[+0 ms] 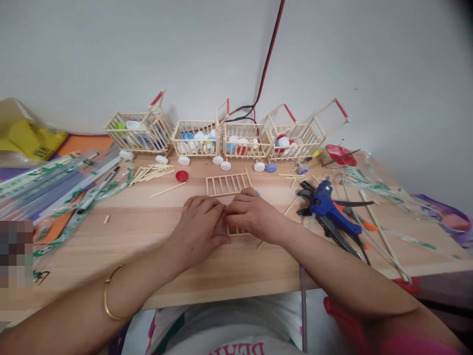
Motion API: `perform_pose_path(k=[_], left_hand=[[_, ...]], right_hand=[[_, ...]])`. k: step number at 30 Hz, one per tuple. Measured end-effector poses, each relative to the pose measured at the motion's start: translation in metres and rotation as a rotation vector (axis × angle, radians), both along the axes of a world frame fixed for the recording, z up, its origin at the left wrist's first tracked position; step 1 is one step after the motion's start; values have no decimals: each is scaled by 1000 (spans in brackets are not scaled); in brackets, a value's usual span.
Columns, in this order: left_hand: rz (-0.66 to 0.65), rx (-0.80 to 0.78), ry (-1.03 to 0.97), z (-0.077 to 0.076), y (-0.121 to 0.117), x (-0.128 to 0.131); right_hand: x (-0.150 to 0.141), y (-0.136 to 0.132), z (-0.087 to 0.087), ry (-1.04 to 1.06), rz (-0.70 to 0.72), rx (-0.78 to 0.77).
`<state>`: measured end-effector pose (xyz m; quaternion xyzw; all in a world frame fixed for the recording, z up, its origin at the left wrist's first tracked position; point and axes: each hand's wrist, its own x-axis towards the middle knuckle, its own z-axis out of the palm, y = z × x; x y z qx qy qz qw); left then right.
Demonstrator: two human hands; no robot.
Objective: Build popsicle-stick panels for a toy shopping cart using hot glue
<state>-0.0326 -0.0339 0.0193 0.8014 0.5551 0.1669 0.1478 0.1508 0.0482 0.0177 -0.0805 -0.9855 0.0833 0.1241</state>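
My left hand (201, 227) and my right hand (254, 214) meet at the middle of the table, fingers bent and pressed together. Under them lies a small panel of thin wooden sticks (238, 231), partly covered by my fingers. My left thumb is at the panel's near left corner, and my right fingers close over its upper part. Just beyond my hands, a second ladder-like stick panel (226, 184) lies flat. Whether my fingertips also pinch a small piece is hidden.
Behind stand several miniature stick shopping carts (142, 133) holding bottle caps. A blue glue gun (327, 207) lies among tools at right. Loose sticks (150, 172) and a red cap (182, 176) lie left of the panels. Plastic packaging (66, 182) covers the far left; a person's blurred part (15, 271) shows there.
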Motion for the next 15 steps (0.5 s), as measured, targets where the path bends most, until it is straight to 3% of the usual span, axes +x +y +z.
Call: perform_pose_path(k=[15], left_hand=[[-4, 0, -11, -1, 0, 0]], right_hand=[[1, -1, -2, 25, -39, -21]])
